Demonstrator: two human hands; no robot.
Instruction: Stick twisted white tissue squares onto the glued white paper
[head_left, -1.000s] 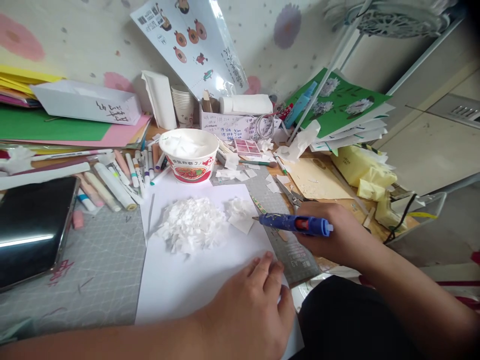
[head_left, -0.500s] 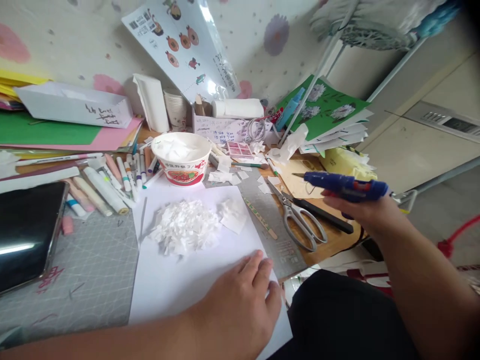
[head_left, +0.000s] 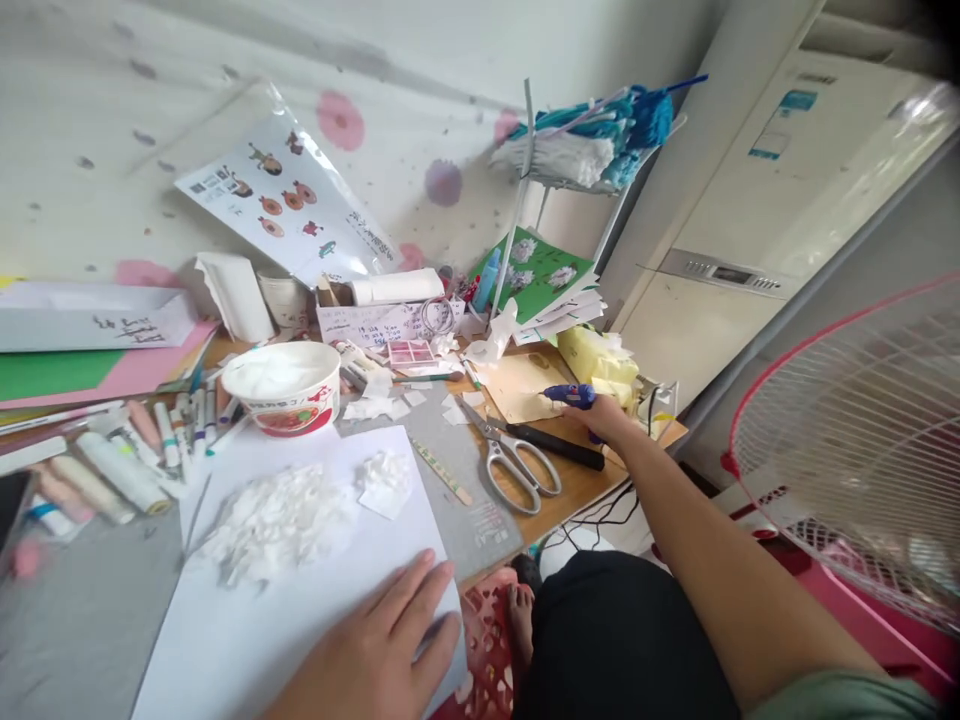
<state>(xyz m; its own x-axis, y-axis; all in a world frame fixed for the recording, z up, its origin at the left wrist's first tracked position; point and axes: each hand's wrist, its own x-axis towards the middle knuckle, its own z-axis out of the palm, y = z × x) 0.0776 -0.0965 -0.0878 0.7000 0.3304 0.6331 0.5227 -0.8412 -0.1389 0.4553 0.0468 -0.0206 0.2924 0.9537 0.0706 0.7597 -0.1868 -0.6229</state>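
Note:
My right hand [head_left: 606, 418] is wrapped round a blue glue gun [head_left: 571, 395], held over the right end of the desk with its nozzle pointing left above a tan sheet [head_left: 517, 388]. My left hand [head_left: 390, 630] lies flat, fingers stretched out, on a white sheet of paper [head_left: 315, 610]. On that sheet, a wide pile of white paper scraps [head_left: 277, 525] sits beyond the hand to the left. A smaller clump of white paper [head_left: 386, 475] lies right of the pile. Silver scissors [head_left: 517, 465] and a black-handled tool [head_left: 559, 442] rest between the sheet and the glue gun.
A paper bowl [head_left: 283, 395] with white contents stands behind the pile. Markers [head_left: 124, 470] crowd the left side. A wooden stick [head_left: 442, 473] lies beside the sheet. A yellow tissue pack [head_left: 600, 362] sits at the back right. A fan [head_left: 855, 440] stands right of my arm.
The view has swung to the right, bringing the fan into sight. My right hand has carried the glue gun farther away, toward the desk's right end. My left hand stays on the sheet.

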